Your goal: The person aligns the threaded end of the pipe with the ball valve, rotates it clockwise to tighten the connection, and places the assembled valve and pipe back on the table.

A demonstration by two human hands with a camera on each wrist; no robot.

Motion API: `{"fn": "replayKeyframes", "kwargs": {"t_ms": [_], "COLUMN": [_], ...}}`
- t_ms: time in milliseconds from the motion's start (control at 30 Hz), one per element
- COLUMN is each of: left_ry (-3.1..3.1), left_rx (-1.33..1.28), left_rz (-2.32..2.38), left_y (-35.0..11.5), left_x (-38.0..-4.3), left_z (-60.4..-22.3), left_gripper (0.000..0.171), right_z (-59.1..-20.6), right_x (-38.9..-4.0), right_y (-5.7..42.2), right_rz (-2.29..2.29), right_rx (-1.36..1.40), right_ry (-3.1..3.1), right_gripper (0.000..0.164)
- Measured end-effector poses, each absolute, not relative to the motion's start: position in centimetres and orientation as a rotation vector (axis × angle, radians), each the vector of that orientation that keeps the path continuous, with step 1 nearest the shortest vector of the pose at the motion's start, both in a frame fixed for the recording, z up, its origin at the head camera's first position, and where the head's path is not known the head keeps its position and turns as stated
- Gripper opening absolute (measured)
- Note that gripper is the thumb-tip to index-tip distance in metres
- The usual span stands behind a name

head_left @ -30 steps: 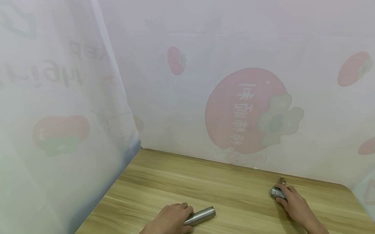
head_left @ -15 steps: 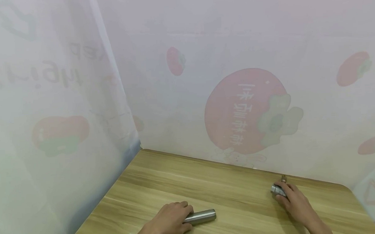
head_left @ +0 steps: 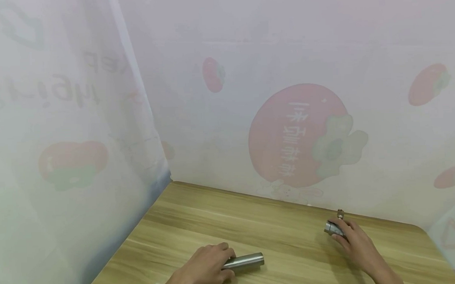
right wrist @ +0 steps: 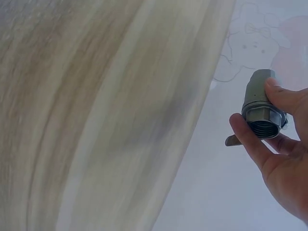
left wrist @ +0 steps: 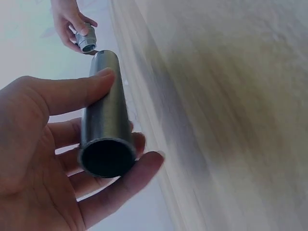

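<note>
I see my left hand (head_left: 205, 270) curled round a plain steel tube (head_left: 244, 261), thumb along its top and fingers underneath, as the left wrist view (left wrist: 103, 120) shows; the near end of the tube is open and hollow. The tube lies low over the wooden table (head_left: 283, 232), close to its near edge, pointing to the right. My right hand (head_left: 354, 243) is well to the right of the tube, near the table's far edge by the printed curtain (head_left: 298, 131). It pinches a short threaded metal fitting (head_left: 331, 229) between thumb and fingertips; the right wrist view shows the fitting (right wrist: 262, 113) with its threaded mouth open toward the camera and a small lever sticking out to one side. Tube and fitting are well apart, not touching.
</note>
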State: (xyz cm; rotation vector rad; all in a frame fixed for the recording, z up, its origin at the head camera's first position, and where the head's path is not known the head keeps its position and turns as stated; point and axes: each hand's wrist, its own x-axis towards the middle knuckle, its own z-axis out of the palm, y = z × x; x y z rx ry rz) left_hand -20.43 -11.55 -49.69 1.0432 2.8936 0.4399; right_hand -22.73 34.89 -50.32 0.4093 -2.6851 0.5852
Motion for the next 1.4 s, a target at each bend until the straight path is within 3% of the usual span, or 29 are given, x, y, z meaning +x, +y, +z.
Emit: {"fn": "replayKeyframes", "kwargs": {"t_ms": [467,767,900,1400], "left_ry": [2.950,2.980,2.974,3.042], "left_rx": [1.126,1.099,1.083,1.086], "left_rz": [0.623,0.694,0.716,0.772], "left_y": [-11.9,-11.9,-11.9,-11.4], "left_x": [-20.9,-21.2,-21.2,-21.8], "left_z": [-49.5,-48.9,-48.7,-48.0], "left_gripper": [0.030,0.032,0.033,0.034], "right_z": [-49.1,-49.2,-49.1,-48.9], "right_x": [-21.9,-21.8,-21.9,-21.3], "right_y": [34.5,34.1,33.9,33.1], "right_rz": [0.676,0.665,0.682,0.686], "right_rx": [0.361,0.431,0.431,0.431], "right_ry": [-2.766,-2.636,-2.632,-2.631], "right_gripper": [0.048,0.091,0.099,0.091]}}
